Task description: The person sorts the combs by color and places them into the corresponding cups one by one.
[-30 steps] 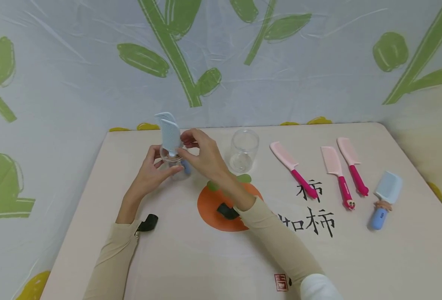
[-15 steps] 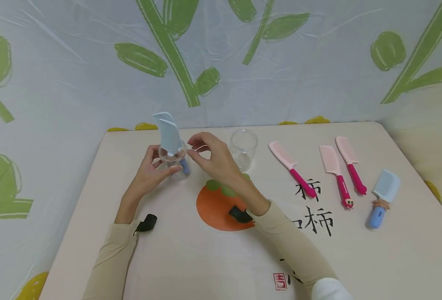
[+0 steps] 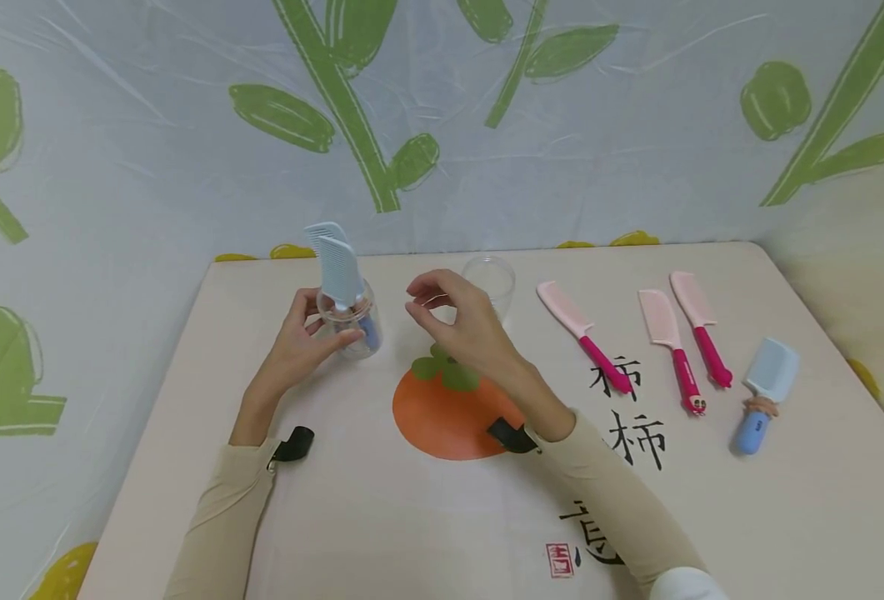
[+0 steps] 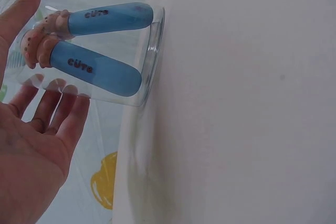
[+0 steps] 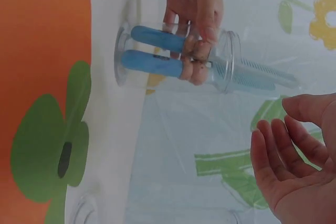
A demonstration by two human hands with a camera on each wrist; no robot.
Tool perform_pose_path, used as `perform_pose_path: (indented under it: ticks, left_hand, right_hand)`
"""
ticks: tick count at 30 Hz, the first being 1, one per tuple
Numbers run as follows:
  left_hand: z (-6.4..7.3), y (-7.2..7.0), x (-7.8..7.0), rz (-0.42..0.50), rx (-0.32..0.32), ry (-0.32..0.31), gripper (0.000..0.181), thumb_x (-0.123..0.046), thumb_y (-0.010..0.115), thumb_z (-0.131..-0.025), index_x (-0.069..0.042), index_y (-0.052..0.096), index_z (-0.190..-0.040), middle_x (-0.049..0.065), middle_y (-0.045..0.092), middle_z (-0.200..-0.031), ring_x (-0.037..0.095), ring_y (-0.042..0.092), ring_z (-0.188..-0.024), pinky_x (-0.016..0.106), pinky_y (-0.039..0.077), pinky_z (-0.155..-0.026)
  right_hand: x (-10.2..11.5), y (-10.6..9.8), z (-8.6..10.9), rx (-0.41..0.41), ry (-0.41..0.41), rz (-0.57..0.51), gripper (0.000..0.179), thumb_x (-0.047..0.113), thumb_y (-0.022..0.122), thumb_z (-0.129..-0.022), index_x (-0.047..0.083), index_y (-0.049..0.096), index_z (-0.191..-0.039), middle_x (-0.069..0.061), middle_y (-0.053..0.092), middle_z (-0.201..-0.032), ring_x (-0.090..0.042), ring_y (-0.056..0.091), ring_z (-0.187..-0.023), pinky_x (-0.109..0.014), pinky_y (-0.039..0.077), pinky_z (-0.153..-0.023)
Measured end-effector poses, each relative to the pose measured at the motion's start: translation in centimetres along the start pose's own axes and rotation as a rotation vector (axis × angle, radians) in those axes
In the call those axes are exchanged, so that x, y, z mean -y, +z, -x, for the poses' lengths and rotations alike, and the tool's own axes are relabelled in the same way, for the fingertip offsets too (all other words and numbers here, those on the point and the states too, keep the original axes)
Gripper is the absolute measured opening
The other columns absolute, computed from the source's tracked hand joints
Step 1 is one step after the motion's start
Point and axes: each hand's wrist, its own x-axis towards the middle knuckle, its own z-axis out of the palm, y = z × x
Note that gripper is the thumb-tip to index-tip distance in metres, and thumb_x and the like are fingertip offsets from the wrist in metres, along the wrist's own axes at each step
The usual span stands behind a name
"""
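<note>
"Two blue combs (image 3: 340,271) stand in the clear jar (image 3: 359,350), yes?"

"Yes, with handles down and teeth above the rim. The left hand (image 3: 302,346) grips this jar, thumb on one side, curled fingers on the other."

"And the right hand (image 3: 464,325)?"

"It is in the air near the jar, fingers softly bent, thumb apart from them. It partly hides a second jar (image 3: 497,279)."

"What lies on the right side of the table (image 3: 786,517)?"

"Three pink combs (image 3: 672,350) and another blue comb (image 3: 762,406)."

Creased grey-blue sheeting (image 3: 471,200) with green printed leaves (image 3: 282,118) stands far and left of a pale, round-cornered table (image 3: 374,521).
</note>
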Motion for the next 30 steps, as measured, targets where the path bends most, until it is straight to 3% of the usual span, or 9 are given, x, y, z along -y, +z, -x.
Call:
perform_pose_path:
  ticks: [10,20,30]
  left_hand:
    - [0.1,-0.1,0.2,0.012,0.008,0.010,0.074,-0.018,0.084,-0.087,-0.006,0.035,-0.141,0.011,0.044,-0.139,0.023,0.041,-0.133,0.049,0.028,-0.122]
    - [0.0,-0.1,0.1,0.025,0.019,0.021,0.075,-0.016,0.084,-0.087,-0.004,0.034,-0.141,0.012,0.043,-0.140,0.024,0.041,-0.134,0.050,0.029,-0.122]
    - [0.0,-0.2,0.2,0.026,0.011,0.017,0.074,-0.016,0.084,-0.087,-0.005,0.035,-0.140,0.011,0.044,-0.139,0.023,0.042,-0.133,0.049,0.028,-0.122]
  right_hand:
    - [-0.2,-2.0,1.4,-0.027,0.026,0.029,0.021,0.003,0.073,-0.095,0.000,0.066,-0.114,-0.006,0.068,-0.107,-0.017,0.067,-0.096,-0.035,0.058,-0.091]
    - [-0.9,-4.4,2.9,-0.074,0.029,0.058,0.022,0.000,0.073,-0.094,0.001,0.066,-0.115,-0.010,0.069,-0.107,-0.019,0.067,-0.097,-0.039,0.058,-0.092]
    - [-1.1,-6.6,3.8,-0.111,0.082,0.110,0.025,0.002,0.072,-0.095,0.002,0.065,-0.120,-0.008,0.069,-0.110,-0.016,0.065,-0.096,-0.029,0.057,-0.092]
